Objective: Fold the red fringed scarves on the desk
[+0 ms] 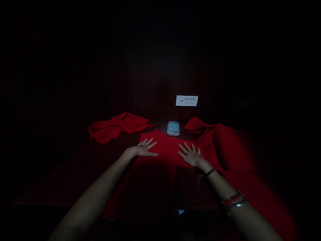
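Note:
A red cloth (167, 149) lies spread on the dark table, its near part falling into shadow toward the table's front edge. Flat on its left side rests my left hand (146, 148), fingers spread, a ring on one finger. My right hand (190, 155) presses on the cloth's right side with its fingers apart. Both palms face down and hold nothing. Bracelets circle my right wrist and forearm. To the right, more red fabric (230, 147) lies in folds and hangs down over the front edge; I cannot tell whether it joins the cloth under my hands.
A crumpled red cloth (120, 125) lies at the back left of the table (82, 167). Behind my hands is a small device with a blurred, lit screen (173, 128). A white wall socket (187, 100) sits above it. The surroundings are very dark.

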Demonstrator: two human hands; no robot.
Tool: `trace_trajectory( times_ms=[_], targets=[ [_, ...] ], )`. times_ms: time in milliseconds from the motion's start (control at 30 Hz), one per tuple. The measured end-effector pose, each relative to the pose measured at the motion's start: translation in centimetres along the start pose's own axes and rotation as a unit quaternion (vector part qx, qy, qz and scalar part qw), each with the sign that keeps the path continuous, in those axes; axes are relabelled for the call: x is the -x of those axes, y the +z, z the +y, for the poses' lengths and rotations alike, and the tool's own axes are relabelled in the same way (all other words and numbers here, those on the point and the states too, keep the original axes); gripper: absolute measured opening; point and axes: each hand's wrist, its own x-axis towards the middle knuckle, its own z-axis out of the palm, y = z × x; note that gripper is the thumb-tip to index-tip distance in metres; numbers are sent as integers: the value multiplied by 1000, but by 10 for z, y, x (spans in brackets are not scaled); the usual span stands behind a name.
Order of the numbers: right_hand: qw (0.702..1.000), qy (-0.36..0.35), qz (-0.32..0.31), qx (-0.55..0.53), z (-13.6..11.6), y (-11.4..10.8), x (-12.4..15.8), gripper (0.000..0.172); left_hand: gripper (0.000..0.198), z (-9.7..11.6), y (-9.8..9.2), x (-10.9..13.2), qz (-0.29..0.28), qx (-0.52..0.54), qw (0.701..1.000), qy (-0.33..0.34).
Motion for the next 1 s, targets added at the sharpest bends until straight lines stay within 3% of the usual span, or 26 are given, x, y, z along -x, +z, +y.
trace_trajectory(
  times_ms=[100,167,267,333,433,567,633,767,867,1000],
  targets=[
    [998,-27,47,-8,-3,-1,0,58,90,2,2,3,12,-2,1000,-10],
    [998,-52,47,4,-7,1,0,56,86,4,4,6,37,-6,999,10],
    [999,-52,-7,16,-8,2,2,57,80,7,5,7,55,-9,996,72],
    [998,-48,-38,16,-3,-1,3,63,78,7,5,5,31,-8,995,93],
    [995,-55,-86,20,11,-10,6,75,81,6,3,1,-2,-9,996,86],
    [990,-66,-121,22,21,-18,9,84,83,2,2,-1,-2,-4,997,75],
    [993,-80,-88,14,17,-16,9,85,82,3,4,2,14,-4,997,70],
    [987,-151,46,7,-3,-6,9,74,77,10,8,5,78,-21,992,100],
    [987,-159,4,17,-14,0,8,68,72,13,11,2,94,-25,989,115],
    [990,-135,-25,33,-8,4,11,70,75,10,12,-5,49,-27,993,99]
  ],
)
